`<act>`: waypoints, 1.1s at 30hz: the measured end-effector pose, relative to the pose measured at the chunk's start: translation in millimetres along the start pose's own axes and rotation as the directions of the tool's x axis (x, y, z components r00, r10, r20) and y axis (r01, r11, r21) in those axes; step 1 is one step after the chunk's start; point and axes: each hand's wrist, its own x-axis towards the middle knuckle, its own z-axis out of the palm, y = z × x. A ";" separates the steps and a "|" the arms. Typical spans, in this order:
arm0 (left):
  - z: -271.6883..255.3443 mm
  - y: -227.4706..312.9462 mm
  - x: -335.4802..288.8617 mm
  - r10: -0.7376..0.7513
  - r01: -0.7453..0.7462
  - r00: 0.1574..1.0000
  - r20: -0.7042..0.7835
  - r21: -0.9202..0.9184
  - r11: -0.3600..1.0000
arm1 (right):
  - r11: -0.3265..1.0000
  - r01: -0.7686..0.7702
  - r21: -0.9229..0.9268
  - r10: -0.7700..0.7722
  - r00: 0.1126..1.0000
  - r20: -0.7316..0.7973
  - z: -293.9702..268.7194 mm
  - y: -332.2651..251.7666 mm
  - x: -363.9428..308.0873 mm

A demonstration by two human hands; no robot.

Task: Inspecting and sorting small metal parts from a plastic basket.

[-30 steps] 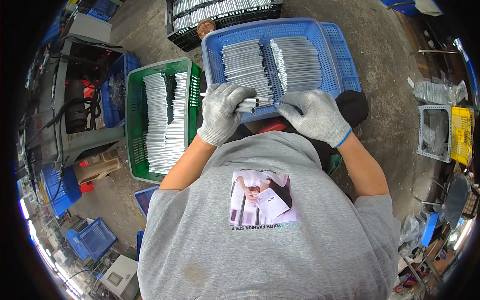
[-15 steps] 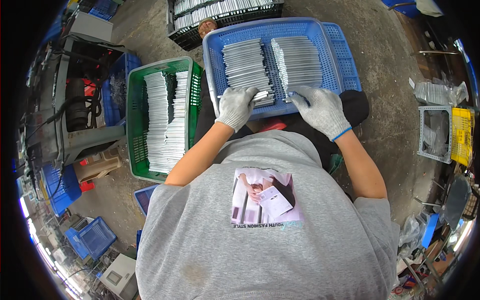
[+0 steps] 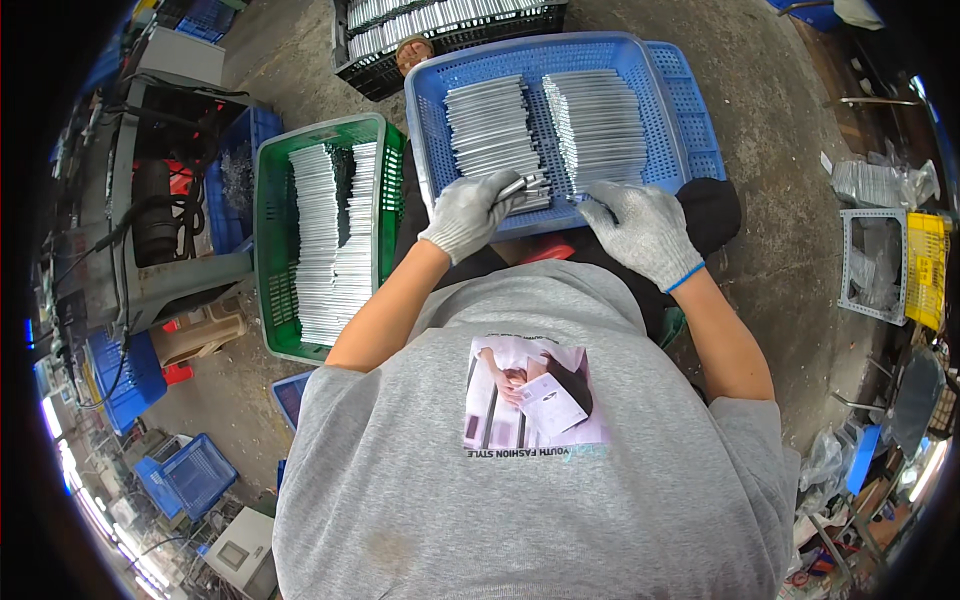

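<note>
A blue perforated crate [image 3: 690, 130] rests on my lap, holding two rows of thin silver metal strips [image 3: 600, 125]. My left hand [image 3: 468, 212], in a grey knit glove, is closed around a few silver strips [image 3: 525, 186] at the near end of the left row. At the near end of the right row my right hand [image 3: 640, 228], also gloved, lies flat with its fingertips on the strips. A green crate [image 3: 268, 220] at my left holds more stacked silver strips [image 3: 330, 240].
A black crate [image 3: 450, 30] of metal parts stands beyond the blue one. A grey machine [image 3: 150, 200] and blue bins [image 3: 130, 370] stand on the left. A yellow crate [image 3: 928, 265] and a grey tray [image 3: 875, 265] lie on the concrete floor at right.
Both hands have moved forward from the crate's near edge into the crate. My left hand now grips a few strips at the left row, and my right hand has settled on the right row.
</note>
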 end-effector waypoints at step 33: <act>-45.2 48.7 -14.0 0.264 -0.218 0.934 -0.242 0.200 0.955 | 0.996 0.078 0.052 -0.078 0.997 0.001 -19.9 -23.4 1.9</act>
